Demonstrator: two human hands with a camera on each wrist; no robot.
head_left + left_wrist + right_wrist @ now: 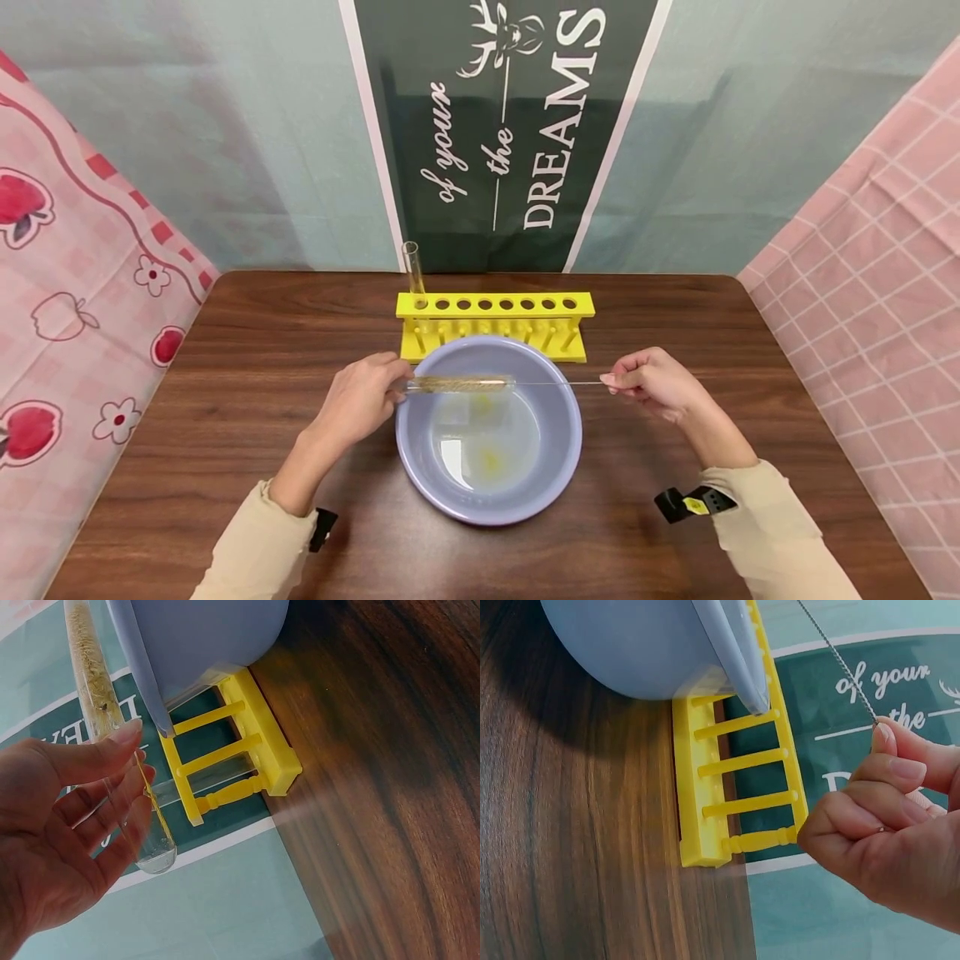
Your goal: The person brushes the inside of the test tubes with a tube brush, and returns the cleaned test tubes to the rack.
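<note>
A brown wood table (600,558) spreads over the lower part of the frame. Two cream sleeves (258,542) come in from the bottom corners, with a black band at each wrist. Then comes a round, pale purple bowl (557,450) in the middle, with water (517,433) and yellowish spots in it.

The hands are well apart. The left hand (363,392), left of the bowl, holds the round end of a glass tube (159,859) between thumb and fingers. The tube lies on its side over the top part of the bowl. A hairy tan brush (457,384) is inside it. The right hand (656,385), right of the bowl, pinches the brush's thin twisted wire (832,652).

I think the washing is partway done: the brush is in the tube, and a little clear liquid sits in the tip. The brush is not out yet, and this tube is not in the rack.

Behind the bowl is a yellow rack (495,314), with another glass tube (413,271) standing at its left end. Farthest back, a blue-green cloth (300,125) with a dark strip of words hangs across the top.
</note>
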